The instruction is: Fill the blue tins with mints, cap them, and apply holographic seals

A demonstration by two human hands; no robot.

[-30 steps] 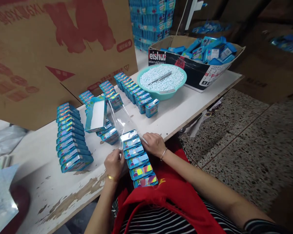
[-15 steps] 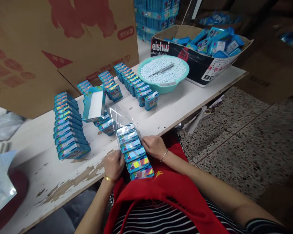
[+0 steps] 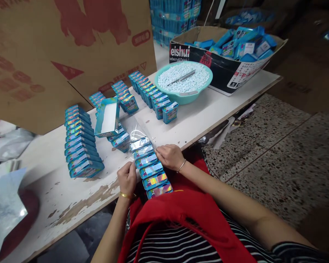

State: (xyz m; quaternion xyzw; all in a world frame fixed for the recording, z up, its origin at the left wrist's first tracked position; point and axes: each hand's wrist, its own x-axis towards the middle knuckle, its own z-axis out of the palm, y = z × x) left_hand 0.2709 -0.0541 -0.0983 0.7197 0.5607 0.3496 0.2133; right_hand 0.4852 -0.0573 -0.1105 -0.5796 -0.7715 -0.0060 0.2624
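Blue small boxes (image 3: 150, 168) with shiny rainbow lids lie on a chipped white desk (image 3: 197, 120) near a teal bowl (image 3: 184, 98) of pale blue-white pellets (image 3: 181, 77) and a red-printed brown carton (image 3: 57, 54).

Teal bowl (image 3: 182, 98) of pale pellets at twelve o'clock on the worn white desk (image 3: 203, 117). Open carton (image 3: 224, 69) of blue packets at one o'clock. Big cardboard sheet (image 3: 44, 54) at ten o'clock. Speckled floor (image 3: 276, 153) at three o'clock.
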